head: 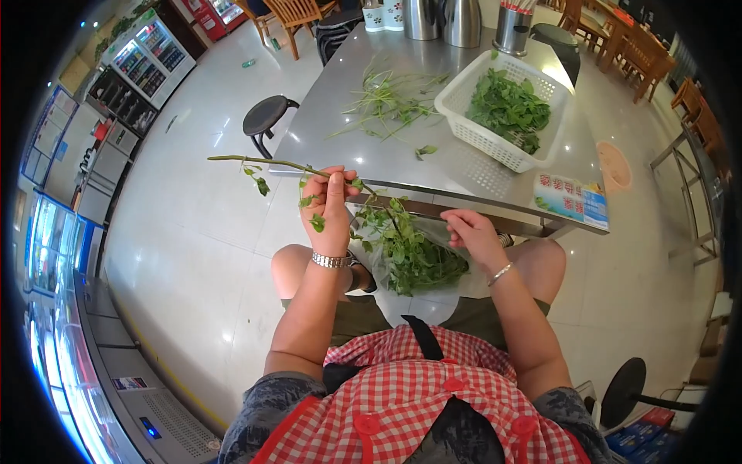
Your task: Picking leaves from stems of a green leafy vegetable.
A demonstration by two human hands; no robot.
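Observation:
My left hand (329,203) grips a long green stem (261,160) with small leaves, held over the floor left of the table's near edge. The stem's leafy end reaches right, above a clear plastic bag of leafy greens (420,261) between my knees. My right hand (472,232) is raised at the right of the bag with curled fingers; whether a small piece is between the fingertips cannot be told. On the steel table, a white plastic basket (464,129) holds picked green leaves (507,107). Bare stems (391,101) lie in a loose pile left of it, with a small sprig (426,151) nearer me.
The steel table (330,139) also bears metal jugs (462,23), a metal chopstick holder (513,29) and a printed sheet (571,200) at its near right corner. A black round stool (268,116) stands left of the table. Drinks fridges (153,58) stand farther left.

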